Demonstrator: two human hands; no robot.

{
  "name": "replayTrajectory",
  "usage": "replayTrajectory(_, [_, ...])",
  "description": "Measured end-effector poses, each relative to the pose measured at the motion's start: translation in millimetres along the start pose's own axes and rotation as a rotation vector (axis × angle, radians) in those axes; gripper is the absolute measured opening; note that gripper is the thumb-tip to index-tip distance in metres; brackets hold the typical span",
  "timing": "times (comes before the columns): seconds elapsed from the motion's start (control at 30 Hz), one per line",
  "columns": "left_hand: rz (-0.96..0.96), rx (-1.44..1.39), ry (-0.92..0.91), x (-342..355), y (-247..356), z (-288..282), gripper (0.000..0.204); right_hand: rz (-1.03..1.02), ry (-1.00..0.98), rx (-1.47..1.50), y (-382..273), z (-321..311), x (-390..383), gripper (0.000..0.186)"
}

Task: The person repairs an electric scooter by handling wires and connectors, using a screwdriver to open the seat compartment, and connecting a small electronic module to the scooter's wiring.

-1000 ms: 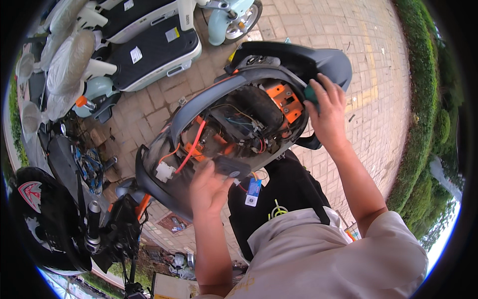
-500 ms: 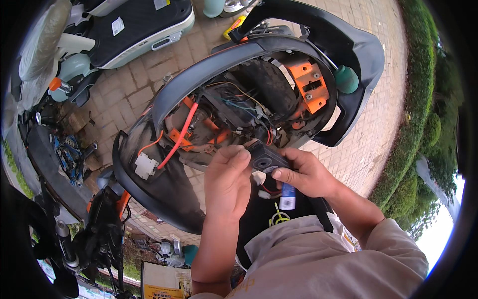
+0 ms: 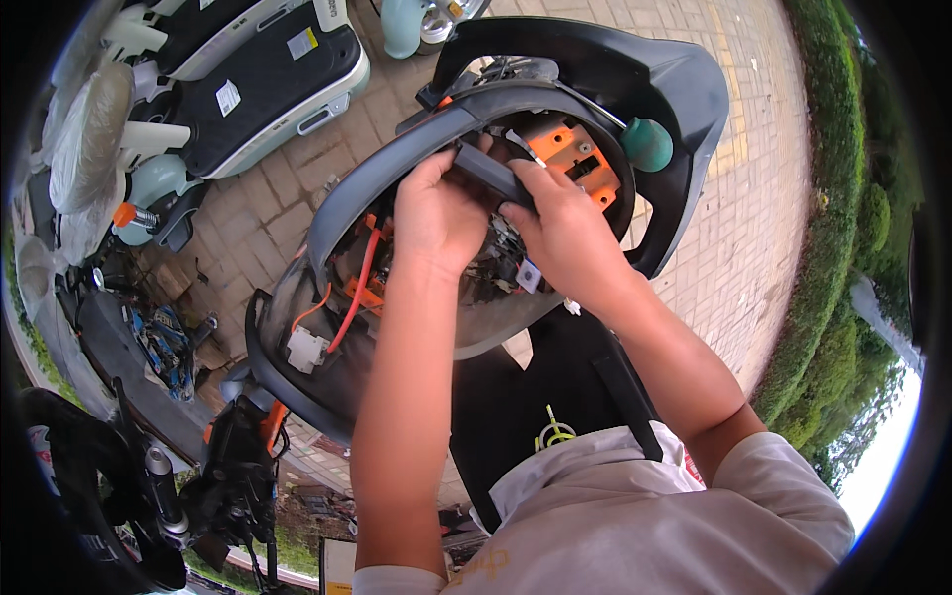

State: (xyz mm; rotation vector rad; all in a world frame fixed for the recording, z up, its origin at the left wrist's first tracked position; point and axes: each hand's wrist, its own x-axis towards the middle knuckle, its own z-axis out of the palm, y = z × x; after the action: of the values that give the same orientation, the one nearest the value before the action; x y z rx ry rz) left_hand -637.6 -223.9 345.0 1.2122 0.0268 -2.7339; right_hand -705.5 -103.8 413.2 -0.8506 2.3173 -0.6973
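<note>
An opened scooter body (image 3: 327,213) with grey shell panels lies before me, its inside showing orange wires (image 3: 359,288), a white connector (image 3: 304,349) and an orange bracket (image 3: 580,159). My left hand (image 3: 436,213) and my right hand (image 3: 565,233) both grip a dark grey oblong part (image 3: 491,176) inside the upper opening, next to the orange bracket. A teal knob (image 3: 648,144) sits just right of the bracket. The raised black seat (image 3: 635,69) stands behind the opening.
Other scooters (image 3: 258,79) are parked at upper left on the brick paving (image 3: 754,198). A black handlebar and wheel (image 3: 119,476) sit at lower left. A green hedge (image 3: 843,258) runs along the right. A black apron with a small tag hangs in front of me.
My hands have carried the dark part up from the lower middle of the compartment to its upper end by the orange bracket. One second ago my right hand was up at the teal knob.
</note>
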Motion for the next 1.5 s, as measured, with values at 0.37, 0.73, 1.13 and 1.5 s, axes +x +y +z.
replayTrajectory(0.37, [0.023, 0.048, 0.270, 20.6, -23.3, -61.6, 0.030, 0.245, -0.022, -0.145, 35.1, 62.2, -1.1, 0.035])
replayTrajectory(0.73, [0.352, 0.422, 0.340, 11.0, -56.6, -45.0, 0.055, 0.297, -0.021, -0.126, 39.2, 77.2, -2.0, 0.034])
replayTrajectory(1.13, [0.647, 0.346, 0.409, 22.2, -58.5, -34.5, 0.053, 0.096, -0.123, 0.011, -8.2, -22.9, -54.0, 0.032])
replayTrajectory(1.5, [0.467, 0.211, 0.415, -23.3, -31.3, -50.6, 0.037, -0.023, -0.448, -0.352, 29.5, 59.3, 25.5, 0.057])
